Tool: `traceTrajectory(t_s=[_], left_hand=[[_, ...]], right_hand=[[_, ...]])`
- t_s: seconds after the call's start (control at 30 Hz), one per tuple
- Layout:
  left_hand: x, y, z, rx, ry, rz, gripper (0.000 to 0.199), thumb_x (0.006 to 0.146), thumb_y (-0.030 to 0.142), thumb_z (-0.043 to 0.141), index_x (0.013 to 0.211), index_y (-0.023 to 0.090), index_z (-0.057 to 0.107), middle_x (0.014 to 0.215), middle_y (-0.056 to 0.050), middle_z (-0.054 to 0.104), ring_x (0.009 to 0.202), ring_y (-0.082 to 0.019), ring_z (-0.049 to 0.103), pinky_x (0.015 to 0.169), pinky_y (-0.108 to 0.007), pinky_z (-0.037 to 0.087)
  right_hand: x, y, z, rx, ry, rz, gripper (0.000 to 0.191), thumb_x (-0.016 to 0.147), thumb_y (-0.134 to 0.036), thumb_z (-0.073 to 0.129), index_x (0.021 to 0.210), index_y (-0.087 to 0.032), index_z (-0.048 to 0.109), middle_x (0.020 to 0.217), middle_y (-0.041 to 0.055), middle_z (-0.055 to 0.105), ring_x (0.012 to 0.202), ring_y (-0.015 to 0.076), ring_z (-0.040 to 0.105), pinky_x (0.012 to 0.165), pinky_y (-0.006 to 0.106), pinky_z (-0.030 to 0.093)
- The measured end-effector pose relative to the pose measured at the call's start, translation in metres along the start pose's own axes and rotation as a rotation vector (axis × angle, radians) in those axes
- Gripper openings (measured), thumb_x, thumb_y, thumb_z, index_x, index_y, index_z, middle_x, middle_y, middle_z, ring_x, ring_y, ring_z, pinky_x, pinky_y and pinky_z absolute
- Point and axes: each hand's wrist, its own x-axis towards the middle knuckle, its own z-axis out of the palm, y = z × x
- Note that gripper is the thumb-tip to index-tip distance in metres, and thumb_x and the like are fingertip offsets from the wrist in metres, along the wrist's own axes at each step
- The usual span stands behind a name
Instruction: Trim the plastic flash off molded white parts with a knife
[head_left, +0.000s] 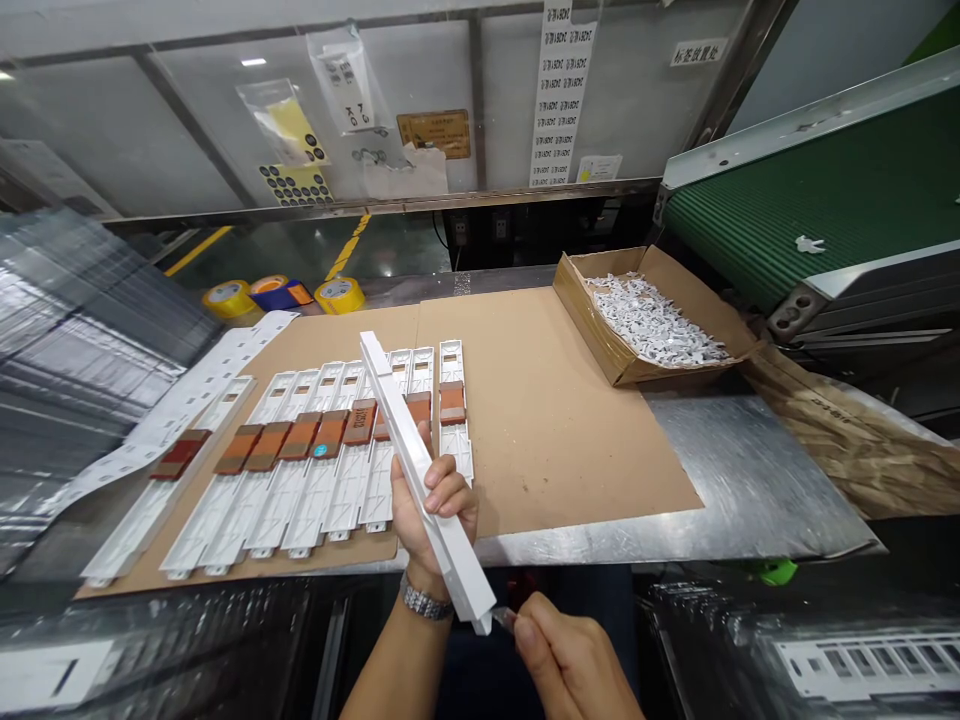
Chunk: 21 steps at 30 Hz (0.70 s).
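Note:
My left hand [433, 510] grips a long white plastic bar [420, 470] around its middle and holds it up at a slant. My right hand [562, 650] sits at the bar's near end, pinching a small metal blade [504, 618] whose tip is close to the bar's end. Its exact shape is partly hidden by my fingers. Beyond the hands, several white plastic strips [315, 480] with brown-orange pads lie side by side on a cardboard sheet [547, 420].
A cardboard tray [592, 310] of white plastic scraps stands at the sheet's far right. A green conveyor belt [817, 210] runs along the right. Tape rolls [229, 298] lie behind the sheet. Plastic-wrapped stacks [75, 330] rise at left, and the steel table edge [675, 535] runs in front.

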Motion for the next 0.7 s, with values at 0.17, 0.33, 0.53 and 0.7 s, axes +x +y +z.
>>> traceTrajectory(t_s=[0.17,0.33,0.53,0.7], left_hand=[[-0.0004,-0.0003,-0.0010,-0.009,-0.009,-0.003,0.037,0.095,0.040,0.030,0.109,0.019,0.057,0.059,0.005,0.051,0.042,-0.002,0.051,0.041,-0.008,0.040],[-0.0012,-0.0004,-0.0012,-0.011,-0.004,-0.013,0.031,0.094,0.037,0.037,0.110,0.020,0.057,0.059,0.006,0.051,0.042,-0.001,0.051,0.041,-0.007,0.040],[-0.0018,-0.0009,-0.0016,-0.008,0.014,-0.005,0.027,0.092,0.035,0.043,0.108,0.020,0.058,0.059,0.006,0.050,0.041,0.000,0.049,0.041,-0.006,0.038],[-0.0016,-0.0020,-0.0036,0.007,0.030,0.008,0.030,0.093,0.039,0.039,0.106,0.019,0.058,0.058,0.006,0.049,0.041,0.000,0.048,0.041,-0.006,0.037]], right_hand=[[-0.0004,-0.0006,-0.0009,-0.006,0.005,-0.011,0.037,0.098,-0.045,0.025,0.068,-0.023,0.029,0.058,-0.0058,0.035,0.050,0.0103,0.034,0.050,0.024,0.021],[-0.0024,0.0009,0.0001,-0.025,0.029,-0.028,0.036,0.098,-0.043,0.025,0.068,-0.023,0.028,0.059,-0.0058,0.036,0.050,0.0103,0.034,0.050,0.024,0.021],[-0.0024,0.0018,0.0002,-0.047,0.038,-0.048,0.035,0.098,-0.042,0.025,0.069,-0.023,0.029,0.058,-0.0058,0.036,0.050,0.0101,0.034,0.050,0.023,0.021],[-0.0019,0.0041,0.0000,-0.007,0.004,-0.040,0.036,0.098,-0.043,0.025,0.068,-0.023,0.028,0.057,-0.0064,0.032,0.048,0.0094,0.031,0.049,0.024,0.019]])
